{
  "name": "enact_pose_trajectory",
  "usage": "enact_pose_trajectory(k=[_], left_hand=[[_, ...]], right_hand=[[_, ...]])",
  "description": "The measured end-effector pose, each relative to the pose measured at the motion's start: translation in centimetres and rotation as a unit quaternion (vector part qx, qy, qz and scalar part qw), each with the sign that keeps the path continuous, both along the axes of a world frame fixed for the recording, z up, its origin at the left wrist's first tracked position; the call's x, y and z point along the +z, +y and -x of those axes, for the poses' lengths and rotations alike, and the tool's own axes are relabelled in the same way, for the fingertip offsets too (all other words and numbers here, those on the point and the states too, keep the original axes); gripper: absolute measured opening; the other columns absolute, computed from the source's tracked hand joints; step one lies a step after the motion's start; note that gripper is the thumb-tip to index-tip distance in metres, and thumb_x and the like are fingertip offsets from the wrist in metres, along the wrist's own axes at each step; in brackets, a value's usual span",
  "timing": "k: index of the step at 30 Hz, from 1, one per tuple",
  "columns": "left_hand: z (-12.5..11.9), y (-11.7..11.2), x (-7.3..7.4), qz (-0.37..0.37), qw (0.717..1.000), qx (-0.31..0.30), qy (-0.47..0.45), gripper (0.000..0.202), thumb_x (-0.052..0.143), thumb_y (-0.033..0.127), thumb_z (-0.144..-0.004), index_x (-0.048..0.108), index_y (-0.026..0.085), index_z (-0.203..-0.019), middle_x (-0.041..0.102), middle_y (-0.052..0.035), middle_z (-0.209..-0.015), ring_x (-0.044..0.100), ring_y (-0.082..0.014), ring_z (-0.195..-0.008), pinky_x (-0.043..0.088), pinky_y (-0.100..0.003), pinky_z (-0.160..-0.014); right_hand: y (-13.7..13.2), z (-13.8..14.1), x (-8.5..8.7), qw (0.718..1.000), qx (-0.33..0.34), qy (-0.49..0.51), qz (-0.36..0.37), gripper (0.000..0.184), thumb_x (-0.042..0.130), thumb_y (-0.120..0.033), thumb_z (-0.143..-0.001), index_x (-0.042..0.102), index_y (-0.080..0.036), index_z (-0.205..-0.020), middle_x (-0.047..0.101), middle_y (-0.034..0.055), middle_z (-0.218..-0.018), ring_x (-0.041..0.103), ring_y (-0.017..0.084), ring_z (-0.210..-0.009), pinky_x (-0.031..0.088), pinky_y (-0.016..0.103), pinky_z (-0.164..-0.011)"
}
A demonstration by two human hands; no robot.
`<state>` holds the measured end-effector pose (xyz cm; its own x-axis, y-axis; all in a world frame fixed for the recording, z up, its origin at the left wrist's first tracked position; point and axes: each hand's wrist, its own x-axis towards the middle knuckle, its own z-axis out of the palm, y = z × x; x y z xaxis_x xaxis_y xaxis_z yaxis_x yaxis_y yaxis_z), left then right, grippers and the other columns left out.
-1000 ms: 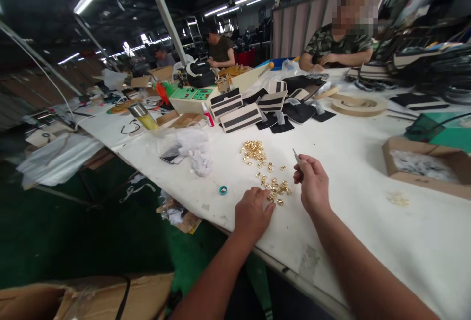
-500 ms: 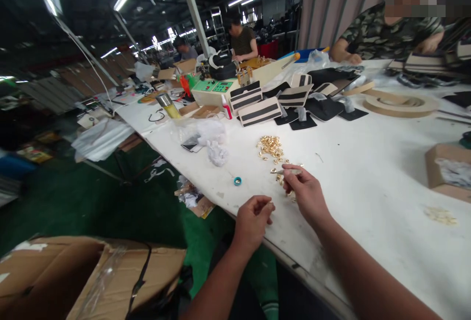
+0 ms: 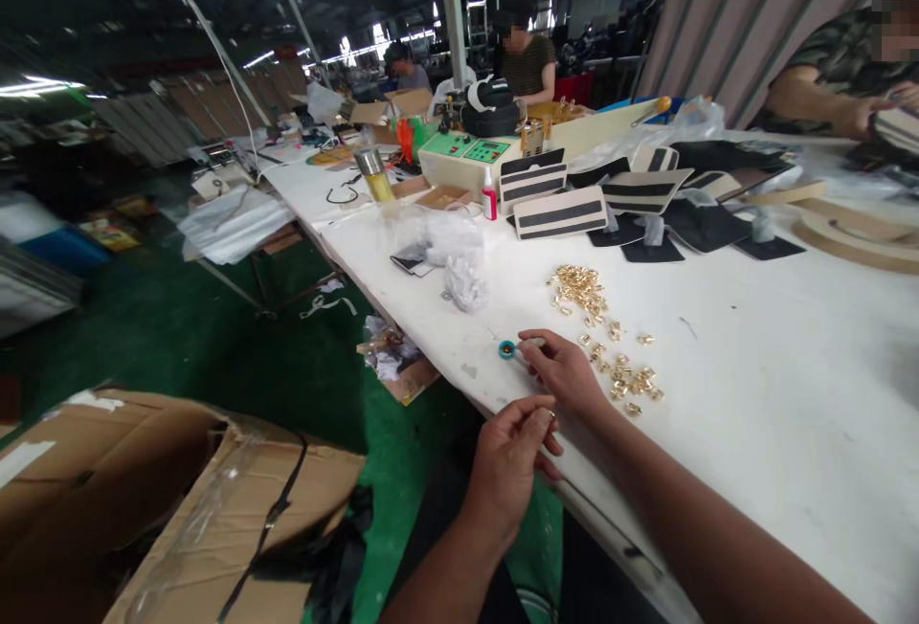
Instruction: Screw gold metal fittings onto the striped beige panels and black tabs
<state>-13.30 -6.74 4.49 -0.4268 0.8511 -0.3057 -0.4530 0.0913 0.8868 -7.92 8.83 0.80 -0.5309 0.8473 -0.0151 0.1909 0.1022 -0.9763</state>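
Note:
My left hand (image 3: 511, 452) hovers just off the near edge of the white table (image 3: 753, 385), fingers pinched round a small gold metal fitting. My right hand (image 3: 564, 370) rests on the table, pinching a thin pale stick-like tool whose tip reaches a small blue cap (image 3: 506, 348). Several loose gold fittings (image 3: 624, 377) lie scattered right of that hand, with a denser heap (image 3: 576, 286) farther back.
Crumpled clear plastic (image 3: 452, 251) and a phone lie left of the heap. Striped black-and-cream pieces (image 3: 560, 212), a cream control box (image 3: 474, 157) and a tape roll (image 3: 854, 234) fill the far side. Other people work beyond. An open cardboard box (image 3: 179, 509) stands on the green floor.
My left hand lifted off the scattered fittings with one pinched and drew back over the table edge. My right hand moved left with its tool to the blue cap. The view swung left.

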Motion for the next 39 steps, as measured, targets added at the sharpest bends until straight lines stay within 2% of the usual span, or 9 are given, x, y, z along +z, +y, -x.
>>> enact_pose_trajectory(k=[4,10,15,19,25,31,35,39], left_hand=[[0.3,0.7,0.0,-0.001,0.998,0.007,-0.062,0.05,0.087,0.051,-0.077,0.079,0.012,-0.107,0.068,-0.0053,-0.084,0.064,-0.0145,-0.07,0.056,-0.022,-0.049],[0.1,2.3,-0.1,0.015,0.991,0.031,-0.131,0.05,0.091,0.049,-0.073,0.078,0.012,-0.104,0.068,-0.0042,-0.083,0.065,-0.013,-0.064,0.056,-0.022,-0.046],[0.3,3.2,-0.1,0.028,0.992,0.037,-0.113,0.048,0.094,0.043,-0.069,0.077,0.011,-0.1,0.07,-0.0042,-0.083,0.066,-0.013,-0.063,0.057,-0.021,-0.046],[0.7,3.5,-0.3,0.022,0.994,0.039,-0.095,0.043,0.093,0.034,-0.069,0.076,0.012,-0.1,0.073,-0.0046,-0.09,0.068,-0.013,-0.064,0.059,-0.022,-0.048],[1.4,3.9,-0.9,0.015,0.998,0.055,-0.031,0.057,0.096,0.032,-0.068,0.07,0.011,-0.114,0.08,-0.0083,-0.091,0.074,-0.016,-0.067,0.063,-0.025,-0.059],[2.3,4.1,-1.2,0.029,0.996,0.084,-0.03,0.05,0.099,0.04,-0.063,0.074,0.01,-0.094,0.08,-0.0092,-0.088,0.074,-0.0163,-0.065,0.062,-0.025,-0.058],[2.4,4.4,-1.0,0.016,0.991,0.111,-0.073,0.053,0.101,0.038,-0.06,0.073,0.01,-0.095,0.08,-0.0084,-0.089,0.074,-0.0152,-0.065,0.062,-0.025,-0.06],[1.5,4.8,-0.4,-0.013,0.99,0.126,-0.065,0.053,0.101,0.038,-0.06,0.07,0.013,-0.095,0.081,-0.0069,-0.084,0.075,-0.0172,-0.066,0.062,-0.029,-0.064]], right_hand=[[-0.2,-0.4,0.2,1.0,-0.012,-0.006,-0.004,0.043,0.066,-0.055,-0.091,0.077,-0.021,-0.114,0.07,0.0,-0.071,0.065,0.019,-0.063,0.05,0.03,-0.061],[0.0,-0.5,0.6,1.0,-0.018,0.018,0.019,0.043,0.067,-0.055,-0.089,0.077,-0.02,-0.111,0.068,-0.001,-0.065,0.062,0.018,-0.058,0.048,0.03,-0.057],[0.3,-0.3,0.2,1.0,-0.015,0.011,0.012,0.038,0.067,-0.052,-0.09,0.078,-0.02,-0.106,0.062,-0.0026,-0.059,0.057,0.017,-0.057,0.045,0.028,-0.056],[0.5,-0.8,0.8,0.998,-0.021,0.043,0.038,0.038,0.069,-0.052,-0.09,0.077,-0.02,-0.108,0.062,-0.003,-0.06,0.055,0.016,-0.054,0.044,0.028,-0.054],[0.7,-1.5,1.1,0.989,-0.031,0.116,0.083,0.039,0.074,-0.051,-0.089,0.075,-0.019,-0.111,0.062,-0.0036,-0.06,0.058,0.015,-0.057,0.047,0.027,-0.056],[0.8,-1.5,0.4,0.976,-0.043,0.187,0.106,0.036,0.077,-0.05,-0.089,0.074,-0.02,-0.109,0.063,-0.004,-0.065,0.056,0.012,-0.055,0.049,0.027,-0.056],[-0.3,-2.0,1.7,0.965,-0.091,0.218,0.116,0.04,0.078,-0.051,-0.088,0.074,-0.023,-0.117,0.072,0.0,-0.077,0.067,0.017,-0.065,0.055,0.031,-0.062],[-2.6,-3.7,3.3,0.976,-0.142,0.154,0.065,0.045,0.083,-0.048,-0.084,0.076,-0.023,-0.121,0.078,0.0037,-0.089,0.072,0.02,-0.077,0.06,0.036,-0.076]])
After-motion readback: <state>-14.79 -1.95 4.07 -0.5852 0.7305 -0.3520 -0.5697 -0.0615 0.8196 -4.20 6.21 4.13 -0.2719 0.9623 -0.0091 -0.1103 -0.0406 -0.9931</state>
